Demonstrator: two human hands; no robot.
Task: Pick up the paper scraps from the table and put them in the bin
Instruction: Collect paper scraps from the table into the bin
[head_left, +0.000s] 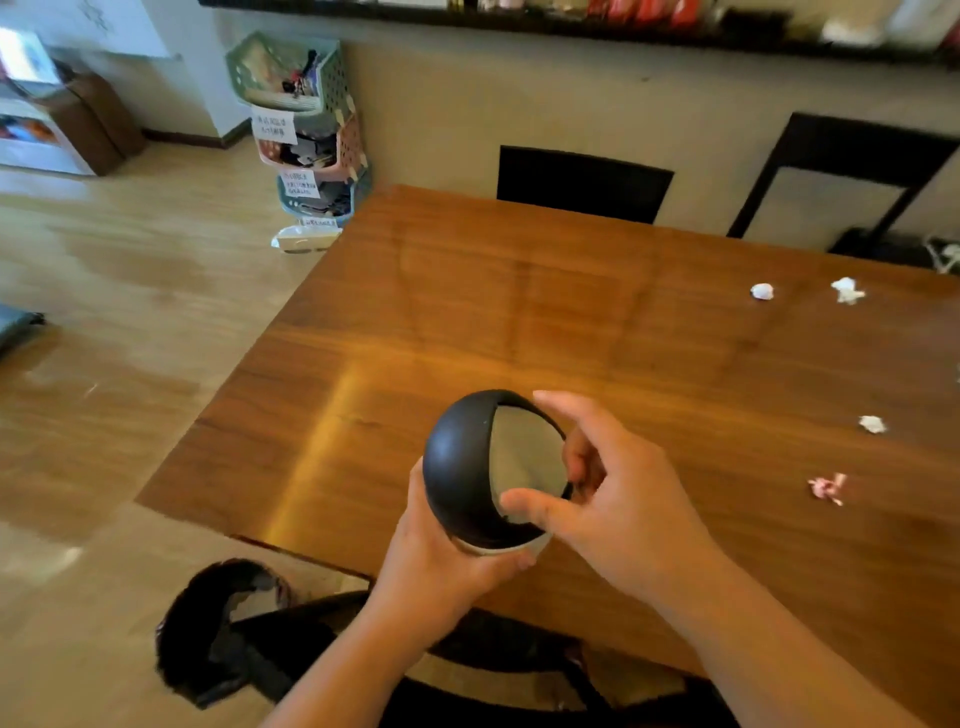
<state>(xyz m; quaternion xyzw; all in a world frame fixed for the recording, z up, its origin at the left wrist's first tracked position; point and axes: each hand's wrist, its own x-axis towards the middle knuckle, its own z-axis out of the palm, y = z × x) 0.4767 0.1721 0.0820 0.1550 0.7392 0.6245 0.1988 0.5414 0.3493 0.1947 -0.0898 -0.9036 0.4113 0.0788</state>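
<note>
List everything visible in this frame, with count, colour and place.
table: one, brown wood, centre and right
paper scraps: four, three white and one pinkish, right part of table
bin: one small, black domed lid with swing flap, held above near table edge
chairs: two, black, far side of table
stacked baskets: three, green, pink, blue, on the floor by the wall
left hand: grip around the bin's base
right hand: fingers at the lid flap
</note>
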